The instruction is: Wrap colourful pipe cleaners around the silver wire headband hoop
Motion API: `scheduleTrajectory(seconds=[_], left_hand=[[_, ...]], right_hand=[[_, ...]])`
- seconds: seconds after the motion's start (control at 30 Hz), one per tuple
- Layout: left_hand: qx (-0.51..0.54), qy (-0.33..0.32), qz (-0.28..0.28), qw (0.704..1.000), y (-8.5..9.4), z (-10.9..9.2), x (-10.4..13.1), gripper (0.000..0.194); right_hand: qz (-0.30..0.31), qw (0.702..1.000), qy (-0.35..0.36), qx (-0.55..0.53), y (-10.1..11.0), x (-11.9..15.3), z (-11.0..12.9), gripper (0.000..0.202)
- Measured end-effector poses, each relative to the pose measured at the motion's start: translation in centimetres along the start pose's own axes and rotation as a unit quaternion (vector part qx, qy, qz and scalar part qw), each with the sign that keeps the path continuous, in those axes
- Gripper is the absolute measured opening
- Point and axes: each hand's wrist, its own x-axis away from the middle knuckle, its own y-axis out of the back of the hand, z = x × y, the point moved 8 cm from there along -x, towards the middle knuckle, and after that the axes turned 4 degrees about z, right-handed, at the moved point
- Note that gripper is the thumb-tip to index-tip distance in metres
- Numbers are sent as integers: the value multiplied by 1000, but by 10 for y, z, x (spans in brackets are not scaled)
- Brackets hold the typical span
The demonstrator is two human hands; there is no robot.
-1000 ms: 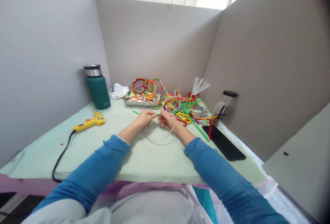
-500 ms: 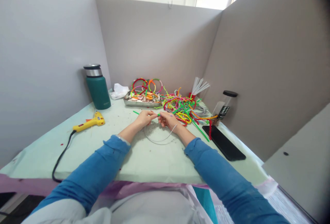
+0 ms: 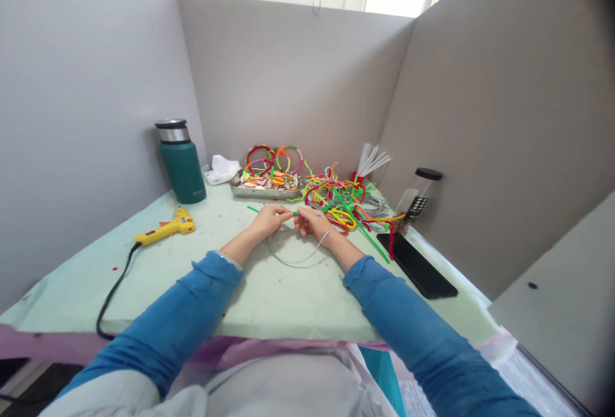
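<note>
My left hand (image 3: 269,220) and my right hand (image 3: 312,221) meet above the middle of the table, fingertips nearly touching. Both are closed in a pinch on a green pipe cleaner (image 3: 295,213), of which a short piece shows between the fingers. A green end also sticks out to the left behind my left hand. From the hands hangs a thin grey wire (image 3: 293,266), curved in a loop toward me, with one free end near my right wrist. Fingers hide how wire and pipe cleaner join.
A yellow glue gun (image 3: 166,231) and a green bottle (image 3: 182,170) stand left. Behind are a metal tray (image 3: 264,193) with colourful rings (image 3: 289,148) and a heap of pipe cleaners (image 3: 331,193). At right lie a black phone (image 3: 420,266) and a clear jar (image 3: 418,199). Grey partitions enclose the table.
</note>
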Motion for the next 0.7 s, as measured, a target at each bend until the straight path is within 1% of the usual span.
scheduleTrajectory(seconds=[0.4,0.7], left_hand=[[22,3,3,1000,-1,1,-1,41],[12,7,8,1000,-1,5,-2,44]], right_hand=[[3,1000,-4,0,0,0,0,36],[5,1000,-2,4,0,0,0,35]])
